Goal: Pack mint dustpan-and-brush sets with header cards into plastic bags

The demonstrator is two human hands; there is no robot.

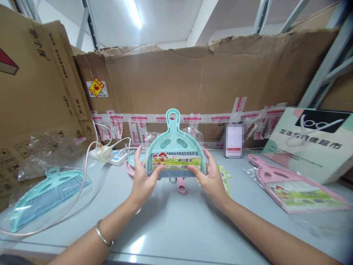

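Note:
Both my hands hold up a teal mini dustpan-and-brush set point(174, 145) above the grey table point(176, 228), handle pointing up. A colourful paper label crosses its lower front. My left hand point(142, 180) grips its left edge, thumb on the front. My right hand point(210, 176) grips the right edge the same way. A silver bangle sits on my left wrist. Under the held set lie a pink handle point(181, 186) and part of another pink dustpan.
A teal set in a clear bag point(48, 193) lies at the left. A pink set in a bag point(295, 189) lies at the right, beside a paper shopping bag point(311, 141). A white power strip point(110, 154) with cables sits behind. Cardboard boxes wall the back and left.

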